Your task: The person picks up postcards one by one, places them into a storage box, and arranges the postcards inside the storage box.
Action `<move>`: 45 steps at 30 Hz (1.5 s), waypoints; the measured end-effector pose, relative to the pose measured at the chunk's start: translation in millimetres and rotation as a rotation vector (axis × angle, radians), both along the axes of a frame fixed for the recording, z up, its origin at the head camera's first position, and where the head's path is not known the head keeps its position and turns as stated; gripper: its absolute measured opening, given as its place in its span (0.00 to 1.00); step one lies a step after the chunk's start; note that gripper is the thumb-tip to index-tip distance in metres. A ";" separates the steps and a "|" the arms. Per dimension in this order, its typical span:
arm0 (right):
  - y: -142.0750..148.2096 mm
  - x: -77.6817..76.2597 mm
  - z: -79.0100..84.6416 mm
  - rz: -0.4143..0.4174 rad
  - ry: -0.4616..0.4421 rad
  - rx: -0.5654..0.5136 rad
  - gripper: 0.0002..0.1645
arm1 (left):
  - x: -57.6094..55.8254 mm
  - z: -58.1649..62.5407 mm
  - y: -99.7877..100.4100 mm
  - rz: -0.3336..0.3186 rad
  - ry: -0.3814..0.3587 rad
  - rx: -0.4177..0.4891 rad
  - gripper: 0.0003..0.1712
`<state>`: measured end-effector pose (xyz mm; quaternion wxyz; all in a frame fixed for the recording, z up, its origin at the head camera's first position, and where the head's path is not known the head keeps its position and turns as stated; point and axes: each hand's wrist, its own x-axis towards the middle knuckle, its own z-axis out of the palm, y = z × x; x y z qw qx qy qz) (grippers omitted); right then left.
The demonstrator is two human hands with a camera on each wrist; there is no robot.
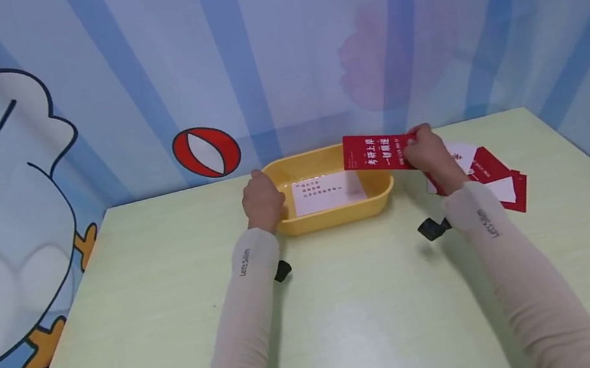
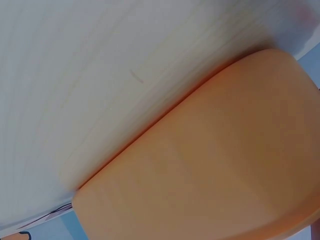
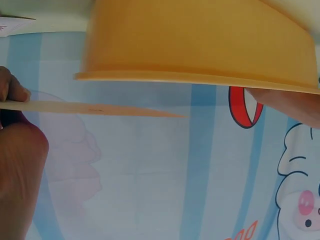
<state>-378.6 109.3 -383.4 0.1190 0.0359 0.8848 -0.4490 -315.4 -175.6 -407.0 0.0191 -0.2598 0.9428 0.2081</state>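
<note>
A yellow oval plastic basin (image 1: pixel 336 216) stands toward the back of the table, its side wall (image 2: pixel 200 160) filling much of the left wrist view. My left hand (image 1: pixel 264 201) grips its left end at the rim. Inside the basin lies a pale card (image 1: pixel 329 192) with lines of printed characters. My right hand (image 1: pixel 432 153) pinches a red card (image 1: pixel 378 153) with white lettering by its right end and holds it over the basin's right end. Edge-on, the same card (image 3: pixel 95 108) shows between thumb and fingers in the right wrist view.
Several red and white cards (image 1: pixel 497 174) lie spread on the table right of the basin, partly behind my right forearm. A blue striped cloth (image 1: pixel 283 48) with cartoon figures hangs behind the pale table (image 1: pixel 354 318). Black straps (image 1: pixel 433 228) stick out at both wrists.
</note>
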 end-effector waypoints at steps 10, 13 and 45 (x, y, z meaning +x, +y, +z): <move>-10.3 1.8 2.3 0.062 0.043 -0.008 0.31 | 1.5 0.8 1.6 0.017 0.010 0.033 0.28; -12.2 2.5 4.2 0.083 0.062 0.005 0.31 | 0.8 1.2 2.2 0.019 0.008 0.033 0.27; -44.6 9.4 25.9 0.177 0.095 0.079 0.29 | 1.1 7.7 1.6 0.022 0.006 0.016 0.29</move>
